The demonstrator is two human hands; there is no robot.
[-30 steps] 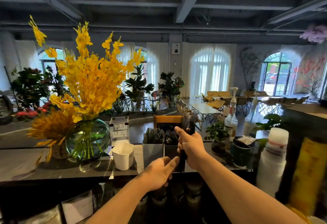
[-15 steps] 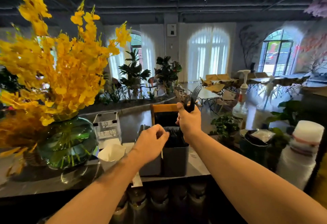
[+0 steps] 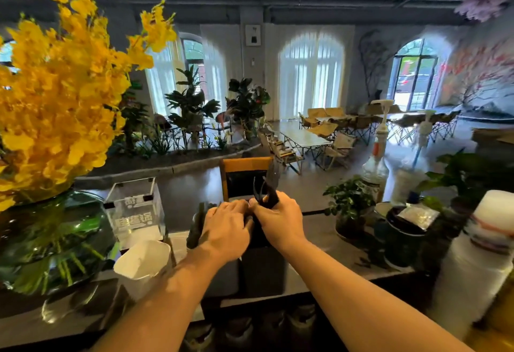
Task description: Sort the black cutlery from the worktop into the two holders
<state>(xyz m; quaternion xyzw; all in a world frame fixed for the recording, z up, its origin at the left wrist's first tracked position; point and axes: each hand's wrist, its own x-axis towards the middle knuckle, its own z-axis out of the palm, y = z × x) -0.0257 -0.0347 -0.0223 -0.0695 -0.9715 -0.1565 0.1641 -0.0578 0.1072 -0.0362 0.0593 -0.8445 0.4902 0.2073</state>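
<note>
— Where exactly is the black cutlery (image 3: pixel 268 185)?
— Bunched upright in the right hand (image 3: pixel 281 221), whose fingers are curled tight round the handles. It sits directly above the two holders (image 3: pixel 264 271) on the worktop (image 3: pixel 328 240).
— And the left hand (image 3: pixel 226 229)?
— Its fingers are curled at the bundle's base. Whether they pinch a piece cannot be told.
— How will it handle?
— Probably light, stiff and smooth, so the pieces may slip or fan apart. Each is best drawn out singly by its handle, below the tines.
</note>
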